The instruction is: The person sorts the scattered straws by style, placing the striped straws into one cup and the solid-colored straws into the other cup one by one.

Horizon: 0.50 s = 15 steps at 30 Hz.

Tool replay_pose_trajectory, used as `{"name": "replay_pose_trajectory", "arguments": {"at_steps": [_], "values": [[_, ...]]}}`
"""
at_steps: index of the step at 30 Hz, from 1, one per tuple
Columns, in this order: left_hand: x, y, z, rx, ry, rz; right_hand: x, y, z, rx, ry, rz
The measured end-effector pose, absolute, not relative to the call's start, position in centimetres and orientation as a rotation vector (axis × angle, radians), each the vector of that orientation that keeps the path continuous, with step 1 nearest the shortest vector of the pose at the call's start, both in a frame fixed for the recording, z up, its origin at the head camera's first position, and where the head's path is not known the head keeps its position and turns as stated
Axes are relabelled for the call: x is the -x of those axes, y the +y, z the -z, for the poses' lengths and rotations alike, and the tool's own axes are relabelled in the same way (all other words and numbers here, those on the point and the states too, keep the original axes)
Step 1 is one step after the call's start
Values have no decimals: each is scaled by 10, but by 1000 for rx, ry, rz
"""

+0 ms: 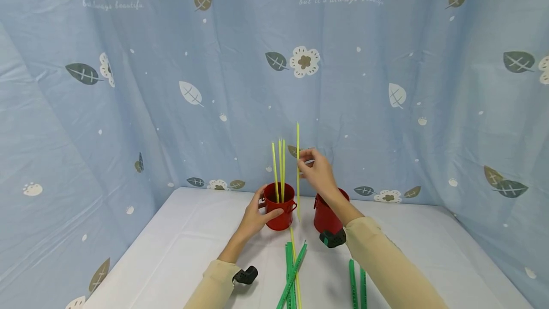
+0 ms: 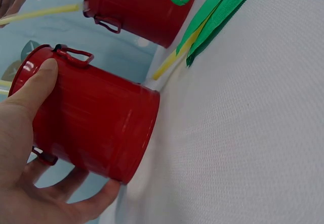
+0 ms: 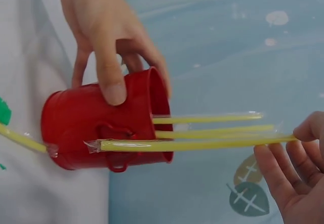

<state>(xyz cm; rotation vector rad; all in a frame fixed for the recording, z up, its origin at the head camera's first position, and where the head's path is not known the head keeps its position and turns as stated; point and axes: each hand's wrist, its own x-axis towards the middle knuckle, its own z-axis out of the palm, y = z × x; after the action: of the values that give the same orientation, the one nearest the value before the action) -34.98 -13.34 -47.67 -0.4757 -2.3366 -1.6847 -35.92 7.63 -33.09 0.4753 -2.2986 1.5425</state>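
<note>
My left hand [image 1: 254, 213] grips a small red metal bucket [image 1: 279, 218], thumb on the near side and fingers around the far side; it stands on the table. Several yellow straws [image 1: 275, 170] stand upright in this bucket. With thumb and fingertips my right hand [image 1: 316, 170] pinches another yellow straw [image 1: 298, 137] near its upper part, holding it vertical just right of the bucket. Its clear plastic wrapper shows in the right wrist view, where the straw [image 3: 167, 146] passes in front of the bucket's side, its lower end outside the rim.
A second red bucket [image 1: 327, 216] stands to the right, partly behind my right forearm. In front, green strips [image 1: 296, 271] lie crossed over a yellow straw [image 1: 292, 236]. More green strips [image 1: 353, 283] lie further right. A blue patterned curtain [image 1: 240, 85] hangs behind the white table [image 1: 188, 232].
</note>
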Motion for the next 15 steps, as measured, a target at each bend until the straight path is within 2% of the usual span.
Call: {"name": "replay_pose_trajectory", "arguments": {"at_steps": [15], "values": [[318,-131,441,508,-2364,1699,372,57,313,-487,-2212,-1535]]}}
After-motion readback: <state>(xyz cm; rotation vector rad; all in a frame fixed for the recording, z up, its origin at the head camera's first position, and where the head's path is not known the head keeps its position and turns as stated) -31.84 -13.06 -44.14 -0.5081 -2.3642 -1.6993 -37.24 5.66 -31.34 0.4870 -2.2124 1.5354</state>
